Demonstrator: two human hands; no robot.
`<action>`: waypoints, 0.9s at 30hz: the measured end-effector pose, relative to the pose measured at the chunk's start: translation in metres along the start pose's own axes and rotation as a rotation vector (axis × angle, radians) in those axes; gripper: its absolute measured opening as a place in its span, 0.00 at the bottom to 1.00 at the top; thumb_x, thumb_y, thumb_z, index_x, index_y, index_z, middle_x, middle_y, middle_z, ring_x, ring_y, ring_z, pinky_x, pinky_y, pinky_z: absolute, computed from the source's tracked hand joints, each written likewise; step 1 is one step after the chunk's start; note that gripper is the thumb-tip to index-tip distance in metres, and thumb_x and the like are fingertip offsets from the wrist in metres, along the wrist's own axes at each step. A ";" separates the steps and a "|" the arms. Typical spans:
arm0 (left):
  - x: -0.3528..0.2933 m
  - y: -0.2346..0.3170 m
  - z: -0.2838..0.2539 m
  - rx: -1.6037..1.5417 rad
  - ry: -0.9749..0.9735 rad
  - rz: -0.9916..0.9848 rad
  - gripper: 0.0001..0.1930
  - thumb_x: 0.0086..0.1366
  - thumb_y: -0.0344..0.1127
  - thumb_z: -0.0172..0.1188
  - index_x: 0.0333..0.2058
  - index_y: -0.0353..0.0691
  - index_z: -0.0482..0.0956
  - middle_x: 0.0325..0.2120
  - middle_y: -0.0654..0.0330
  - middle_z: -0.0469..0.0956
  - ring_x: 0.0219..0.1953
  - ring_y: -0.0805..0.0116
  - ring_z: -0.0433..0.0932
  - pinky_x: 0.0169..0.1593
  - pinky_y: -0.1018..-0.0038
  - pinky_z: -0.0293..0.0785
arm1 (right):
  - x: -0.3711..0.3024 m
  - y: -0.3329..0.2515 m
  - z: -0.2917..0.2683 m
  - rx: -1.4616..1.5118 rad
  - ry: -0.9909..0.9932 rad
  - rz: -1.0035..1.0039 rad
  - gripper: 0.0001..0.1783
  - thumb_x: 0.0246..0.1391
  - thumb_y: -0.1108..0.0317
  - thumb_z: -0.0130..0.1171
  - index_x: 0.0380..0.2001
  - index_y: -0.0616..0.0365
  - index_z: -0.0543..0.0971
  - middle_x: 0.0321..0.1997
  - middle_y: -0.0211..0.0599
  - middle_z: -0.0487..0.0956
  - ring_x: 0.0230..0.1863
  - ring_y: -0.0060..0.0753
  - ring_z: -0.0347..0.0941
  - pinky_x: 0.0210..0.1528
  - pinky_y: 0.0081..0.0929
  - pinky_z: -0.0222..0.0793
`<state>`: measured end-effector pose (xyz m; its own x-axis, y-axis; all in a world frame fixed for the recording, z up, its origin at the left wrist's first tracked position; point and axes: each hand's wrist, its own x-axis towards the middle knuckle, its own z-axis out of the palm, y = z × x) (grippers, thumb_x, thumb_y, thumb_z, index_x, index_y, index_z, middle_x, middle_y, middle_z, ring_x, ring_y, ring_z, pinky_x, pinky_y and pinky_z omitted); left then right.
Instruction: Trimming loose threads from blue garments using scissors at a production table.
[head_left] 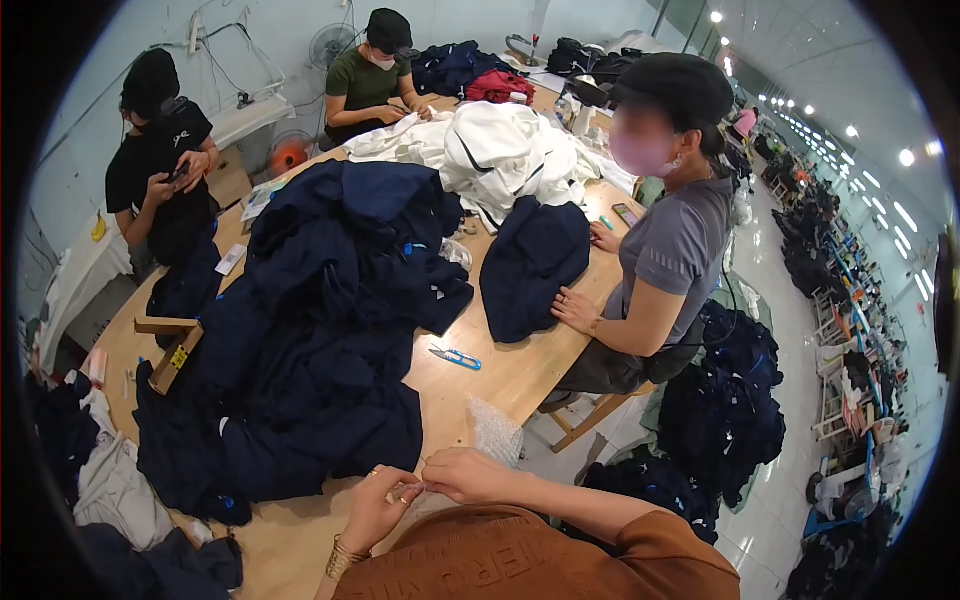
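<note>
My left hand [376, 510] and my right hand [466, 474] are close together at the near edge of the wooden table [480, 398], just in front of my brown top. Both are closed, fingertips pinched almost against each other; whatever they hold is too small to make out. A large heap of navy garments [300, 330] lies just beyond my left hand. Blue-handled thread snips [457, 358] rest on the bare wood farther out. To the right of them, crumpled bubble wrap [496, 432] hangs at the table edge.
A co-worker [670, 240] at the right rests hands by a folded navy garment [535, 268]. White garments [515, 150] are piled at the far end, near two more people. A wooden bracket [172, 358] stands on the left. Navy clothes [725, 400] heap on the floor at right.
</note>
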<state>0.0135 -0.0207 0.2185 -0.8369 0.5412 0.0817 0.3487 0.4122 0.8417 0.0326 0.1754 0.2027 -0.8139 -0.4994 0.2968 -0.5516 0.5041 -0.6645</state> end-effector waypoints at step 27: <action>-0.008 -0.029 -0.001 -0.245 -0.087 -0.200 0.07 0.53 0.31 0.63 0.31 0.36 0.79 0.26 0.57 0.78 0.32 0.66 0.78 0.37 0.76 0.70 | -0.001 0.011 0.004 0.203 -0.173 0.126 0.09 0.50 0.64 0.56 0.28 0.58 0.72 0.27 0.42 0.73 0.31 0.49 0.72 0.32 0.39 0.67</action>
<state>0.0099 -0.0377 0.1935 -0.8358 0.5322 -0.1349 0.0606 0.3336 0.9408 0.0283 0.1784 0.1924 -0.8209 -0.5634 0.0935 -0.3864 0.4274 -0.8173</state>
